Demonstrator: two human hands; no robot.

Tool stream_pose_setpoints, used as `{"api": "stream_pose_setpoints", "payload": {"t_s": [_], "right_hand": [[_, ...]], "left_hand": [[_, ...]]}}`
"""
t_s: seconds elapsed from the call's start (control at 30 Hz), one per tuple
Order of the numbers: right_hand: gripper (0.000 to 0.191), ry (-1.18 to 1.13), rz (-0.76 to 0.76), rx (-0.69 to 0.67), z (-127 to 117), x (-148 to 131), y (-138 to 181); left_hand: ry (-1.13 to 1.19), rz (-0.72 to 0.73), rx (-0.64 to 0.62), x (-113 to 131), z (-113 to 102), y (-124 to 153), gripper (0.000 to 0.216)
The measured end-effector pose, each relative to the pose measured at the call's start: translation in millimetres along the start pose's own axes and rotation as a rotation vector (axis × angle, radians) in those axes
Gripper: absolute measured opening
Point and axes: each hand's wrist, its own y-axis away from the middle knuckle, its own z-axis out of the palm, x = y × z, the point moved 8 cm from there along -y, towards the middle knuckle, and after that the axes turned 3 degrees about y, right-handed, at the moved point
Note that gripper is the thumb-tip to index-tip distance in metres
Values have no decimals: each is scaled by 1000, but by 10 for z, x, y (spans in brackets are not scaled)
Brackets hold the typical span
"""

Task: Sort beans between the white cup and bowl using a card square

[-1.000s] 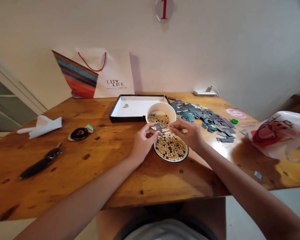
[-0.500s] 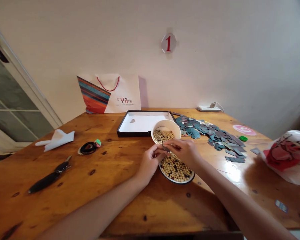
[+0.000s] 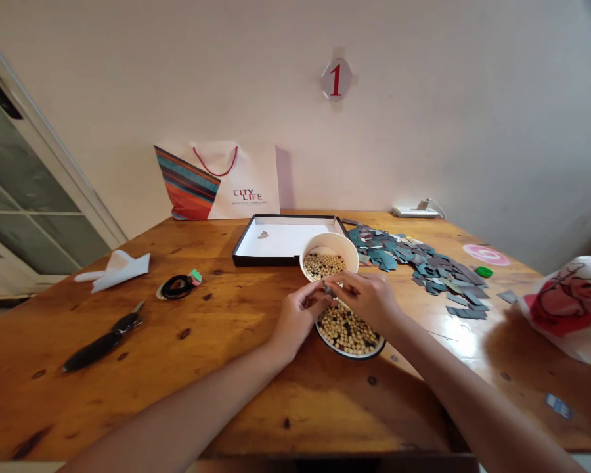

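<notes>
My left hand (image 3: 303, 312) and my right hand (image 3: 367, 299) meet above a dish (image 3: 357, 357) of pale round beans with dark ones mixed in. Between their fingertips is a small grey piece (image 3: 328, 289), mostly covered by the fingers; its kind is too small to make out. Both hands are closed in a pinch around it. Right behind them stands a white tub (image 3: 350, 253), tilted toward me or seen from above, with similar beans inside. Part of the dish is hidden under my hands.
A black-edged white box lid (image 3: 295, 236) lies behind the tub, with one grey scrap in it. To its right spreads a heap of dark flat pieces (image 3: 398, 253). Keys (image 3: 101, 341), a paper bag (image 3: 249, 177) and a red-and-white plastic bag (image 3: 566, 309) surround the work area.
The view has shifted slightly, so everything sits a little farther right and higher. The grey piece has turned between my fingertips, and my hands stay together over the dish.
</notes>
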Motion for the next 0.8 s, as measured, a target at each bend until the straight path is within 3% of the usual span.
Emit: {"api": "stream_pose_setpoints", "payload": {"t_s": [0.27, 0.8], "right_hand": [[13, 35, 32, 61, -50, 18, -5], [13, 15, 12, 18, -19, -10, -9]], "left_hand": [[25, -28, 30, -19, -33, -18, 33], [29, -31, 30, -53, -29, -21, 34]]}}
